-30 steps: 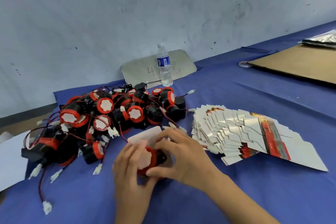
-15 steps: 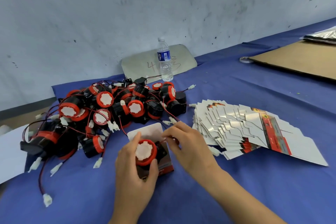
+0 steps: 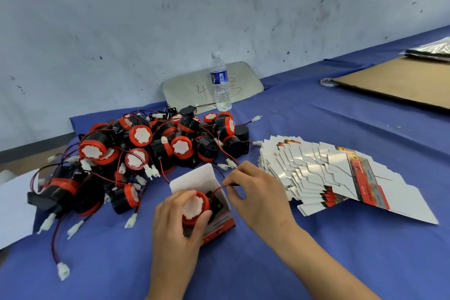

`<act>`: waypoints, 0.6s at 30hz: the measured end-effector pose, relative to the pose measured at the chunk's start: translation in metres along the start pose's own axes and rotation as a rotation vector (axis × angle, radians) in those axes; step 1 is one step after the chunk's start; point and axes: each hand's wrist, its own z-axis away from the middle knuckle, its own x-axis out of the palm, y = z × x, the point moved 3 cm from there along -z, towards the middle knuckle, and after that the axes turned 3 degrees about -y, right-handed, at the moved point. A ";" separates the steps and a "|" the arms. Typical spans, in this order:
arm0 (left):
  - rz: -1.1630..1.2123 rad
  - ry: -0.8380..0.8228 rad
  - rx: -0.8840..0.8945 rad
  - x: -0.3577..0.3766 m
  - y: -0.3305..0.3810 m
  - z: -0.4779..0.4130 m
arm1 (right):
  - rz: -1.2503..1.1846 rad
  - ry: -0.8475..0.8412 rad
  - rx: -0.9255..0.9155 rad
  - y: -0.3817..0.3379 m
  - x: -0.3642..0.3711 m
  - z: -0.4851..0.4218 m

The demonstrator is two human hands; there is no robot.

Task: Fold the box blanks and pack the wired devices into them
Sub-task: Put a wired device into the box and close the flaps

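Note:
A small folded box (image 3: 220,223) with a red printed side stands open near the table's front, its white lid flap (image 3: 194,179) raised behind. A black and red round device (image 3: 196,207) with a white face sits in the box's mouth. My left hand (image 3: 175,231) grips this device from the left. My right hand (image 3: 255,196) pinches the device's red wire (image 3: 218,190) just right of the box. A heap of like wired devices (image 3: 136,153) lies to the left and behind. Flat box blanks (image 3: 323,175) are fanned out at the right.
A water bottle (image 3: 220,83) stands at the back by a grey plate (image 3: 190,90) leaning on the wall. A brown cardboard sheet (image 3: 399,83) and a tape roll (image 3: 328,81) lie far right. White paper (image 3: 12,204) covers the left edge. Loose white connectors (image 3: 63,270) trail forward.
The device has gone from lying on the flat box to sitting in the opened box. My right hand left the device's side and now pinches its wire.

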 end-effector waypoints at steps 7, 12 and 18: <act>-0.164 -0.015 0.130 0.003 0.002 -0.001 | 0.033 -0.039 -0.105 -0.009 0.003 0.003; -0.176 -0.073 0.097 0.002 0.007 0.000 | 0.028 -0.113 -0.007 0.003 0.001 -0.001; -0.138 -0.102 0.136 0.006 0.010 0.002 | 0.146 -0.023 -0.022 -0.013 -0.007 0.003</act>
